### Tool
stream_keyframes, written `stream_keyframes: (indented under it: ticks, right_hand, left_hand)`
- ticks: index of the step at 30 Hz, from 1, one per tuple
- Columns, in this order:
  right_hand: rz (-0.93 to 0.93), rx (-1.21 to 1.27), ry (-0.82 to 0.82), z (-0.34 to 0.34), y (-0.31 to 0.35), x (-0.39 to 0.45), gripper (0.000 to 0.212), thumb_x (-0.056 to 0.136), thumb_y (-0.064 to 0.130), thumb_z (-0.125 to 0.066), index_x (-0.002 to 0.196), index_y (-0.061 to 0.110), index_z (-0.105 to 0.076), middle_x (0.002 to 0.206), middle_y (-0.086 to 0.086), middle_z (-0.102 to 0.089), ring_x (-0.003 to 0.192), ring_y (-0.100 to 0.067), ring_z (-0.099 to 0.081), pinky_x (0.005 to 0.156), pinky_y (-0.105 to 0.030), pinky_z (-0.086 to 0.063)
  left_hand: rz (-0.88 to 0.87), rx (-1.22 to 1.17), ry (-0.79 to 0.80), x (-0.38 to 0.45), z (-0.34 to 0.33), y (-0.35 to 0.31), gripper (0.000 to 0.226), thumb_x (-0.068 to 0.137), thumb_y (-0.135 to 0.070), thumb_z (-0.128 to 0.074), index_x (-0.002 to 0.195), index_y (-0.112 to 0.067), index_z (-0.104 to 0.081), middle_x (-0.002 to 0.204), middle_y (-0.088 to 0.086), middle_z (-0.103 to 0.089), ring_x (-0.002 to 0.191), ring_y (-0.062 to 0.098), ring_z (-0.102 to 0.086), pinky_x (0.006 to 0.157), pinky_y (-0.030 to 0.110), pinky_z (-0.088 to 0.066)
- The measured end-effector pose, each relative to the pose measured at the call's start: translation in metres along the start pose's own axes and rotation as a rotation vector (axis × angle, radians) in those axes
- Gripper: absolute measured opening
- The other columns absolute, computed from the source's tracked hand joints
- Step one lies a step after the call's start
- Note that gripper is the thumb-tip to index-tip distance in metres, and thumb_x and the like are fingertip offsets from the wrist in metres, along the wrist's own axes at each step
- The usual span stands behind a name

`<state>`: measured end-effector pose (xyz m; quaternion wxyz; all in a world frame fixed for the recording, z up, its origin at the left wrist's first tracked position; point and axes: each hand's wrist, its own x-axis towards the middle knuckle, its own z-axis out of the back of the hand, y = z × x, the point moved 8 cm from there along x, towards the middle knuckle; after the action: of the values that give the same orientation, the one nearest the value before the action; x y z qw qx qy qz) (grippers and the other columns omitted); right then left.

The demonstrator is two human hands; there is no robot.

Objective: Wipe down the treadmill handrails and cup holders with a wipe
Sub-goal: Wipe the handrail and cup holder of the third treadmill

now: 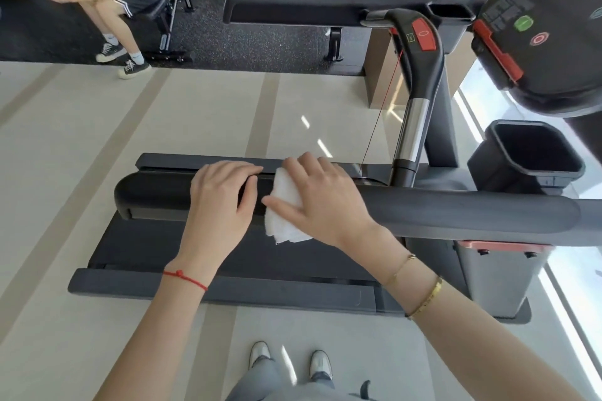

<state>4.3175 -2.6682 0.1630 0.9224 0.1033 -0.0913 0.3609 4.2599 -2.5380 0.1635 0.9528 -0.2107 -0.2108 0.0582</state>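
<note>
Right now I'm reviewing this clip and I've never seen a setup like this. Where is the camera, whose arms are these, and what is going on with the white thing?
The single picture comes from a camera worn on a person's head, looking forward and down, so the two arms are the wearer's own; their shoes show at the bottom. They stand beside a treadmill in a gym. The long dark padded bar across the middle is the near handrail. The right hand presses a white wipe over that rail. The left hand lies on the rail just beside it, fingers curled over the top. To the right sits an open black cup holder, and a second one lies farther back. Another person sits on a bench at the upper left.
</note>
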Motion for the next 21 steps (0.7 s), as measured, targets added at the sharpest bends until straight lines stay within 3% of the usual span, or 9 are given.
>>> stream_keyframes:
  ticks: [6, 9, 11, 16, 21]
  right_hand:
    - [0.014, 0.072, -0.108, 0.004, -0.010, -0.008, 0.047, 0.096, 0.058, -0.036, 0.118, 0.023, -0.059, 0.104, 0.004, -0.061, 0.088, -0.021, -0.056, 0.079, -0.033, -0.044]
    - [-0.102, 0.044, -0.153, 0.006, -0.012, -0.007, 0.040, 0.096, 0.052, -0.037, 0.107, 0.021, -0.061, 0.092, 0.002, -0.061, 0.077, -0.023, -0.056, 0.068, -0.033, -0.042]
    - [-0.128, 0.031, -0.137, 0.001, 0.011, 0.009, 0.042, 0.096, 0.050, -0.032, 0.103, 0.020, -0.061, 0.086, 0.000, -0.059, 0.074, -0.024, -0.055, 0.064, -0.031, -0.038]
    - [-0.041, 0.050, -0.037, -0.025, 0.087, 0.055, 0.048, 0.097, 0.049, -0.024, 0.105, 0.017, -0.059, 0.088, -0.003, -0.059, 0.075, -0.026, -0.054, 0.069, -0.036, -0.045]
    - [0.042, 0.080, -0.102, -0.018, 0.081, 0.039, 0.045, 0.099, 0.050, -0.035, 0.119, 0.019, -0.062, 0.102, 0.000, -0.062, 0.080, -0.024, -0.056, 0.072, -0.035, -0.046]
  left_hand:
    - [0.080, 0.045, -0.006, -0.001, 0.026, 0.052, 0.023, 0.098, -0.019, -0.051, 0.113, -0.016, -0.069, 0.115, -0.003, -0.068, 0.112, 0.021, -0.058, 0.109, 0.046, -0.033]
    - [0.105, 0.016, -0.013, -0.003, 0.039, 0.079, 0.024, 0.098, -0.019, -0.051, 0.113, -0.015, -0.069, 0.115, -0.001, -0.068, 0.112, 0.022, -0.059, 0.105, 0.049, -0.038]
    - [0.117, -0.004, -0.017, -0.004, 0.047, 0.096, 0.024, 0.098, -0.019, -0.052, 0.113, -0.014, -0.069, 0.116, 0.000, -0.068, 0.111, 0.022, -0.059, 0.102, 0.050, -0.042]
    - [0.133, -0.061, -0.019, -0.008, 0.056, 0.122, 0.025, 0.098, -0.020, -0.052, 0.114, -0.013, -0.069, 0.115, 0.000, -0.067, 0.110, 0.021, -0.058, 0.099, 0.048, -0.045]
    - [0.146, -0.158, -0.014, -0.010, 0.061, 0.140, 0.028, 0.099, -0.025, -0.049, 0.118, -0.016, -0.067, 0.118, -0.005, -0.066, 0.113, 0.014, -0.056, 0.099, 0.040, -0.047]
